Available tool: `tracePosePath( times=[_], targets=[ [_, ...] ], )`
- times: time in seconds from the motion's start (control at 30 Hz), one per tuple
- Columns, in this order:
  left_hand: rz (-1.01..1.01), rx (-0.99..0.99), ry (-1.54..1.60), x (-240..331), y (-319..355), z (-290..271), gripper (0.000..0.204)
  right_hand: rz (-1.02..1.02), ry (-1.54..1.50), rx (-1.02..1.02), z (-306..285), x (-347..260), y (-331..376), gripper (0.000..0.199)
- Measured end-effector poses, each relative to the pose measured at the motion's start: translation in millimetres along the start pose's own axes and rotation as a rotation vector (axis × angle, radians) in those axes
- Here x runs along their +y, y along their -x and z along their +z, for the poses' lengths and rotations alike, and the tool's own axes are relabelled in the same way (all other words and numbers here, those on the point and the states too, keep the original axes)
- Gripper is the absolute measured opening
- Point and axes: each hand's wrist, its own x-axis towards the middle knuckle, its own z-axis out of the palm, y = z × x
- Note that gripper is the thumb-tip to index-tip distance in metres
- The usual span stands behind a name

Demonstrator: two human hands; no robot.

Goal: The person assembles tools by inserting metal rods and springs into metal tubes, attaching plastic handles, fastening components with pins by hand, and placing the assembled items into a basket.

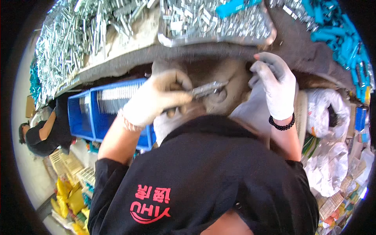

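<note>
My left hand (160,96), in a white glove, is closed on a slim silver metal piece (208,89) that points right over my lap. Motion blur and the fingers hide part of it, so its exact kind does not show. Further right, my gloved right hand (276,82) is raised near the bench edge with fingers bent in toward the thumb. A small reddish spot shows at its fingertip; whether a small part is pinched there is unclear. The two hands are apart. In front of them, a metal tray (217,33) holds many small shiny metal pieces.
Long silver parts (90,35) are heaped at the bench's left, teal plastic pieces (342,43) at its right. Blue bins (93,113) with stacked thin parts stand left of my lap. White plastic bags (327,113) sit at right. Another person (47,129) is at far left.
</note>
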Motion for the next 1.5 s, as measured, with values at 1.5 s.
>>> tracePosePath(
  times=[1.5],
  targets=[
    [-0.084,-0.128,0.276,-33,2,1,0.017,0.260,0.009,-0.488,-23,14,9,0.025]
  ],
)
